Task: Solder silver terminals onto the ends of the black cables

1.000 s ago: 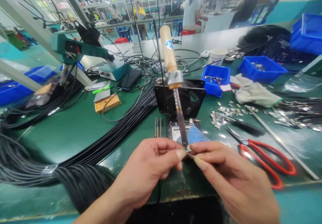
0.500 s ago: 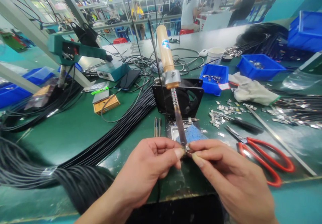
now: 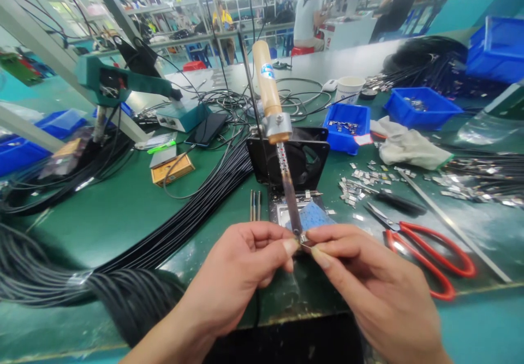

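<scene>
In the head view a soldering iron (image 3: 268,83) with a wooden handle is clamped tip down above the bench. My left hand (image 3: 249,271) is closed in a pinch just left of the iron's tip, on a thin silvery wire (image 3: 306,245). From the other side, my right hand (image 3: 364,282) pinches a small metal connector (image 3: 303,238) close under the tip. The wire spans the gap between both sets of fingertips. Fingers hide most of both pieces, so contact with the tip is hard to tell. Behind lies a blue sponge (image 3: 313,215).
A black fan (image 3: 311,159) stands behind the iron. Red-handled scissors (image 3: 438,249), a metal strip (image 3: 454,225) and loose connectors (image 3: 356,186) lie right, near a blue bin (image 3: 347,126). A black cable bundle (image 3: 180,219) crosses the left. People sit in the background.
The whole view has shifted very slightly. Both hands keep their pinch at the iron's tip, with almost no visible movement.
</scene>
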Demonstrator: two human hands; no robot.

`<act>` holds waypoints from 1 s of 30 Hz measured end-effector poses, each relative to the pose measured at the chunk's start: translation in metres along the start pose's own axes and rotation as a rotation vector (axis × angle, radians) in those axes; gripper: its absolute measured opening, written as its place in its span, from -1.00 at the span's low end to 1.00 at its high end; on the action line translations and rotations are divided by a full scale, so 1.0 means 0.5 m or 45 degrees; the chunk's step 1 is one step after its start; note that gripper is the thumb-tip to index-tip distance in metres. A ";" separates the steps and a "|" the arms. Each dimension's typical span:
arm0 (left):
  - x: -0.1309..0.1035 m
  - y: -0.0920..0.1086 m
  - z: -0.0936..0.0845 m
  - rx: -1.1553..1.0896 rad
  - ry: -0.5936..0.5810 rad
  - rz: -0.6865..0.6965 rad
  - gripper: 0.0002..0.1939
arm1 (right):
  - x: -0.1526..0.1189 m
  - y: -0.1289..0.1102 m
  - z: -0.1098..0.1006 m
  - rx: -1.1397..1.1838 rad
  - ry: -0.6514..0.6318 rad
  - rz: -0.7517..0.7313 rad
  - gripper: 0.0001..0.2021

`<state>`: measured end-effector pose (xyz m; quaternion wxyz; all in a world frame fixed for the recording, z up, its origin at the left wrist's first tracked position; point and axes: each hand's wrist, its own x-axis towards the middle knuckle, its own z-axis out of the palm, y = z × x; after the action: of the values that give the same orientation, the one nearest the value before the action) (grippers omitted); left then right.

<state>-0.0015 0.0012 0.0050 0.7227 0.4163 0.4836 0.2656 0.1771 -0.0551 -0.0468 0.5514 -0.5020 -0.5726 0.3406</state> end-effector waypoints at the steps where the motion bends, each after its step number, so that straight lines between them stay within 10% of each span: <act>1: -0.001 -0.001 0.000 -0.001 0.001 0.000 -0.92 | 0.000 0.000 0.000 0.005 0.002 -0.007 -0.88; 30: 0.002 0.000 -0.001 -0.008 0.012 0.016 -0.87 | 0.003 0.000 -0.001 -0.023 0.005 -0.011 -0.85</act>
<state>-0.0014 0.0018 0.0044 0.7200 0.4159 0.4836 0.2735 0.1777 -0.0537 -0.0465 0.5494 -0.5051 -0.5768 0.3322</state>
